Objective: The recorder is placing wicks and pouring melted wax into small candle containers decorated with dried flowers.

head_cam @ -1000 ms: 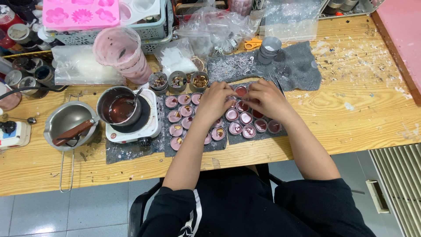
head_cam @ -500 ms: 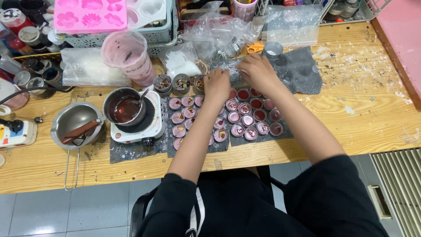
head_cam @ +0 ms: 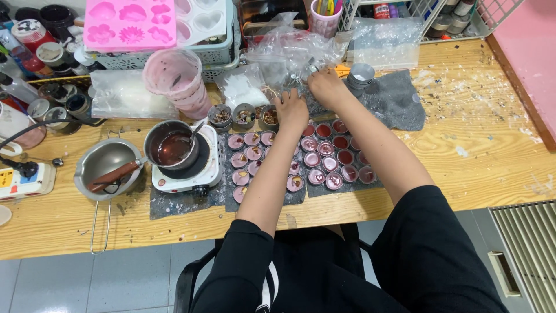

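Several small round tins filled with pink and red wax (head_cam: 324, 162) stand in rows on a grey mat (head_cam: 399, 101) on the wooden table. My left hand (head_cam: 291, 110) rests at the far edge of the rows, beside three small cups of dried bits (head_cam: 243, 116). My right hand (head_cam: 325, 87) reaches further back, its fingers closed in a crumpled clear plastic bag (head_cam: 289, 52); what it pinches is hidden. A stack of empty metal tins (head_cam: 361, 75) sits just right of that hand.
A small pot of melted red wax (head_cam: 172, 148) sits on a white hotplate (head_cam: 200, 177). Left of it lies a steel pan with a handle (head_cam: 107, 168). A pink-stained measuring cup (head_cam: 176, 81), pink silicone moulds (head_cam: 130, 23) and baskets crowd the back edge.
Both hands have left the rows of filled tins and moved away from me, the right one into the plastic bag at the back. The camera has tilted slightly.
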